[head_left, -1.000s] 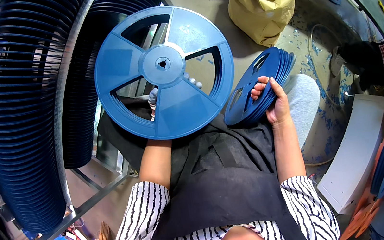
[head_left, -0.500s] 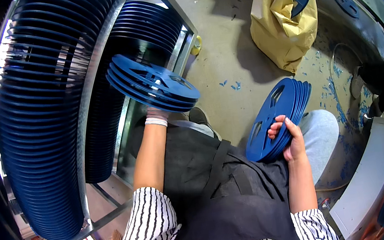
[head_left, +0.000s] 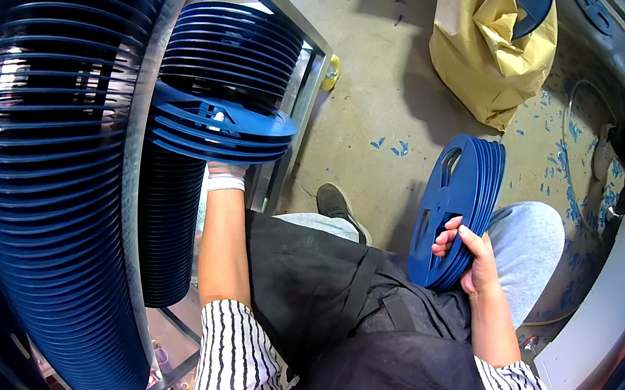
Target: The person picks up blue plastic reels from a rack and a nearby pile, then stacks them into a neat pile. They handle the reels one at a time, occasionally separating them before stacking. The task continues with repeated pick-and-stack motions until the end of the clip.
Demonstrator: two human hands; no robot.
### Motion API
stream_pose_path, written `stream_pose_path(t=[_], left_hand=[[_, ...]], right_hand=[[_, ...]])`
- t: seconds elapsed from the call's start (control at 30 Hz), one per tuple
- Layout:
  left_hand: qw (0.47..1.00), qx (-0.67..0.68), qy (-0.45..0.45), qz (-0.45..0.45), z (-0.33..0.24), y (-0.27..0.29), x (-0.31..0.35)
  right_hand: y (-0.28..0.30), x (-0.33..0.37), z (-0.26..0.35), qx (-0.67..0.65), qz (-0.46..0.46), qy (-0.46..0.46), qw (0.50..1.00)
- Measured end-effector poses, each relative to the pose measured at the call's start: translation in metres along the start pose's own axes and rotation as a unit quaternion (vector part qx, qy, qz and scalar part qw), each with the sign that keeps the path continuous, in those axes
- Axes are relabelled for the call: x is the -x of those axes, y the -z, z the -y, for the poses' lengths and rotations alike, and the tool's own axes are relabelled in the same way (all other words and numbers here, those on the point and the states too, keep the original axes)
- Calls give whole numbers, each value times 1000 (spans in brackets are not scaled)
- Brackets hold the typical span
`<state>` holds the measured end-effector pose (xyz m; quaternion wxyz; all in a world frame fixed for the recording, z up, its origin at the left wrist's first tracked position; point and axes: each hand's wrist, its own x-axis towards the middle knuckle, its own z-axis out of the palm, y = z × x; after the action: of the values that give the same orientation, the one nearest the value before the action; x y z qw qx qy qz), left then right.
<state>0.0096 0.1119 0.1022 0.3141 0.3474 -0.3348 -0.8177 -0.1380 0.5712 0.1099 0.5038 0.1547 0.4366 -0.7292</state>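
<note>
My left hand (head_left: 227, 172), with a white band at the wrist, bears up a few blue plastic reels (head_left: 251, 122) at the inner row of the rack. Its fingers are mostly hidden behind and under them. Over my lap, my right hand (head_left: 476, 254) grips a stack of several blue reels (head_left: 439, 192), tilted on edge. The fingertips show through an opening in the near face, and the thumb lies near the rim. Long rows of blue reels fill the metal rack at the left, an outer row (head_left: 59, 252) and an inner row (head_left: 170, 237).
The rack's metal post (head_left: 138, 115) stands between the two rows. A yellow paper sack (head_left: 477, 39) with a blue reel sticking out stands on the floor ahead to the right. Blue scraps (head_left: 562, 162) litter the floor at right. A pale panel (head_left: 600, 307) lies at lower right.
My left hand has moved left toward the rack with its reels, which now lie flatter against the inner row. My right hand still holds its stack, slightly lower and more upright. The view has shifted.
</note>
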Motion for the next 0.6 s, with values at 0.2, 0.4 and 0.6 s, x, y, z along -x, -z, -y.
stream_pose_path(t=[0.2, 0.4, 0.6], left_hand=[[995, -23, -30, -96, -20, -15, -61], [997, 53, 44, -25, -16, -28, -85], [997, 53, 55, 14, -10, -9, -86]], right_hand=[[-4, -7, 2, 12, -16, -14, 1000], [-13, -7, 3, 37, -66, -6, 997], [-4, -2, -1, 38, -26, 32, 998]])
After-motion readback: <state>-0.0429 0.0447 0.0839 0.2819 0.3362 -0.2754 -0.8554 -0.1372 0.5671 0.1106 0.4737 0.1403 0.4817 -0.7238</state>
